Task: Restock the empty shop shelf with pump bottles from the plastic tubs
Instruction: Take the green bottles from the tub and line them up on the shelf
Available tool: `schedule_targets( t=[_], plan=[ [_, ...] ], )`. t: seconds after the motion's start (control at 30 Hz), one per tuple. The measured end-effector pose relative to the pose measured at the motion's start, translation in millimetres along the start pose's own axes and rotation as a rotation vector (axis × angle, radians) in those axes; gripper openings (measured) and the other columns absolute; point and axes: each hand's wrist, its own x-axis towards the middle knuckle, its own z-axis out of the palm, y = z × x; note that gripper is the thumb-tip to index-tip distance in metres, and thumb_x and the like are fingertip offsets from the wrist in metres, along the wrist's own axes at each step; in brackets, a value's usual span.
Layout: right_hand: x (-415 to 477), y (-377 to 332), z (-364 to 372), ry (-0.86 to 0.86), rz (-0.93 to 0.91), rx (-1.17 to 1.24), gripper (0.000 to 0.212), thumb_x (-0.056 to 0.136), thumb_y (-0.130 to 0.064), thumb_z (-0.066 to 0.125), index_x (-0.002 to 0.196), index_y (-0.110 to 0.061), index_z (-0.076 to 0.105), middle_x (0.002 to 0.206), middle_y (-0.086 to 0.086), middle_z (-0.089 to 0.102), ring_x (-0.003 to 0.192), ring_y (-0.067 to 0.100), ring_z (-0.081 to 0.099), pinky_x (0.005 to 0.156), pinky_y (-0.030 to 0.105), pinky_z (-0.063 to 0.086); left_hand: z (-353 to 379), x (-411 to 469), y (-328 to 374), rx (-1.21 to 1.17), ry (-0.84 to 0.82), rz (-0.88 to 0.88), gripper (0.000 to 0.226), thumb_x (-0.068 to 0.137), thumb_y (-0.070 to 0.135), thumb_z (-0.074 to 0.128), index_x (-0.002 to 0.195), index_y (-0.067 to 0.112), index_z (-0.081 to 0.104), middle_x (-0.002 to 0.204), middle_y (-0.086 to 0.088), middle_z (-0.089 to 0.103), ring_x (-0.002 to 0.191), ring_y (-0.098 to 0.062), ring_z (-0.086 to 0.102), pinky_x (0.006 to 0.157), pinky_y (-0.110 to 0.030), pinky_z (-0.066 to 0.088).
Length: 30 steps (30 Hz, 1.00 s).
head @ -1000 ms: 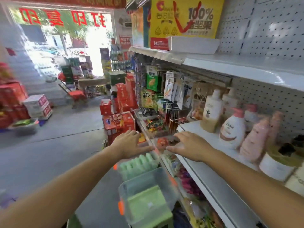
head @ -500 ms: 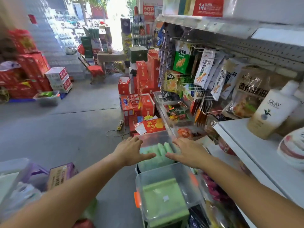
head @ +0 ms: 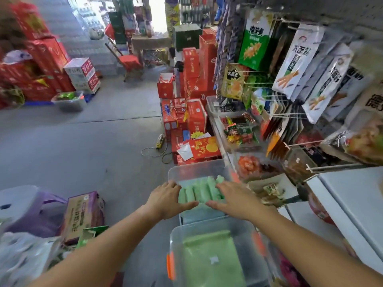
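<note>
Both hands are out over the far clear tub (head: pixel 186 169): left hand (head: pixel 165 200) at its left side, right hand (head: pixel 235 198) at its right. Fingers are straight on both, nothing grasped. The green bottles (head: pixel 202 190) lie side by side in that tub, between and partly under my fingertips; I cannot tell whether they touch. The near clear tub (head: pixel 176 241), with an orange latch, holds green stock below my forearms. The white shelf (head: pixel 356 195) is at right, with snack packets (head: pixel 298 59) hanging above it.

The open-topped far tub (head: pixel 193 169) is reachable from above; hanging snack packets (head: pixel 294 65) and white shelf (head: pixel 352 204) crowd its right.
</note>
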Motion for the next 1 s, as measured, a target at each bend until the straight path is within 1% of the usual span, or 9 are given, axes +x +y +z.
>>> schedule_targets(
  t=[0.1,0.27,0.43,0.53,0.67,0.77,0.87,0.9,1.0],
  plan=[
    [31.5,17.2,8.3,-0.036,-0.001,0.022,0.085,0.084,-0.081,0.040,0.143,-0.021,0.044,0.144,0.002,0.050,0.128,0.024,0.050,0.102,0.039,0.043,18.8,30.4,0.3,-0.032,-0.028,-0.030,0.092,0.077,0.091,0.034,0.136,0.024,0.055,0.135,0.000,0.056,0.124,-0.022,0.053,0.104,-0.036,0.044],
    [73.4,39.0,31.1,-0.132,0.012,0.046,0.089,0.083,-0.082,0.041,0.146,-0.019,0.042,0.147,0.003,0.047,0.131,0.025,0.047,0.105,0.037,0.039,49.4,74.9,-3.2,-0.052,-0.122,-0.075,0.095,0.073,0.092,0.028,0.127,0.020,0.060,0.130,0.000,0.058,0.120,-0.022,0.053,0.103,-0.037,0.044],
    [114.0,58.3,63.7,-0.199,0.036,0.053,0.085,0.084,-0.082,0.040,0.143,-0.020,0.044,0.141,0.003,0.050,0.127,0.025,0.051,0.102,0.037,0.042,78.1,121.1,-16.1,-0.063,-0.173,-0.053,0.096,0.077,0.091,0.030,0.132,0.017,0.057,0.135,-0.003,0.056,0.123,-0.025,0.053,0.103,-0.038,0.043],
    [137.3,66.1,87.4,-0.239,0.052,0.059,0.084,0.086,-0.080,0.039,0.142,-0.019,0.044,0.140,0.003,0.051,0.126,0.025,0.051,0.101,0.038,0.043,100.2,150.2,-24.5,-0.056,-0.208,-0.049,0.117,0.063,0.099,0.013,0.130,0.014,0.058,0.130,-0.005,0.058,0.120,-0.026,0.055,0.101,-0.038,0.045],
    [169.5,74.9,124.3,-0.295,0.118,0.094,0.087,0.083,-0.083,0.037,0.142,-0.019,0.044,0.138,0.003,0.051,0.124,0.025,0.051,0.100,0.039,0.044,148.8,192.1,-39.3,-0.094,-0.213,-0.046,0.127,0.056,0.103,-0.003,0.123,0.017,0.061,0.124,-0.003,0.061,0.117,-0.023,0.057,0.097,-0.036,0.046],
    [194.2,85.0,150.2,-0.342,0.176,0.137,0.091,0.082,-0.085,0.032,0.143,-0.019,0.044,0.141,0.002,0.049,0.128,0.023,0.048,0.103,0.039,0.043,182.6,218.6,-39.5,-0.109,-0.252,-0.038,0.112,0.063,0.098,0.007,0.123,0.018,0.058,0.123,-0.002,0.060,0.119,-0.021,0.054,0.097,-0.033,0.042],
    [217.8,99.1,176.5,-0.353,0.203,0.168,0.084,0.087,-0.079,0.036,0.144,-0.018,0.042,0.144,0.002,0.047,0.131,0.023,0.046,0.106,0.039,0.041,211.9,241.6,-40.3,-0.144,-0.320,-0.054,0.124,0.057,0.100,-0.001,0.128,0.017,0.057,0.127,-0.003,0.058,0.122,-0.022,0.051,0.101,-0.033,0.040],
    [225.9,104.8,185.5,-0.355,0.206,0.179,0.078,0.090,-0.074,0.039,0.144,-0.018,0.042,0.144,0.003,0.046,0.131,0.024,0.046,0.105,0.039,0.041,221.7,249.3,-40.6,-0.152,-0.341,-0.060,0.124,0.058,0.101,0.001,0.130,0.016,0.057,0.128,-0.004,0.058,0.124,-0.023,0.051,0.102,-0.033,0.040],
    [251.5,122.1,210.8,-0.344,0.224,0.189,0.061,0.099,-0.056,0.043,0.143,-0.013,0.042,0.143,0.008,0.046,0.129,0.028,0.047,0.104,0.039,0.042,247.6,269.9,-42.0,-0.168,-0.395,-0.078,0.099,0.076,0.088,0.022,0.133,0.014,0.056,0.133,-0.005,0.058,0.128,-0.023,0.051,0.103,-0.035,0.040]
  ],
)
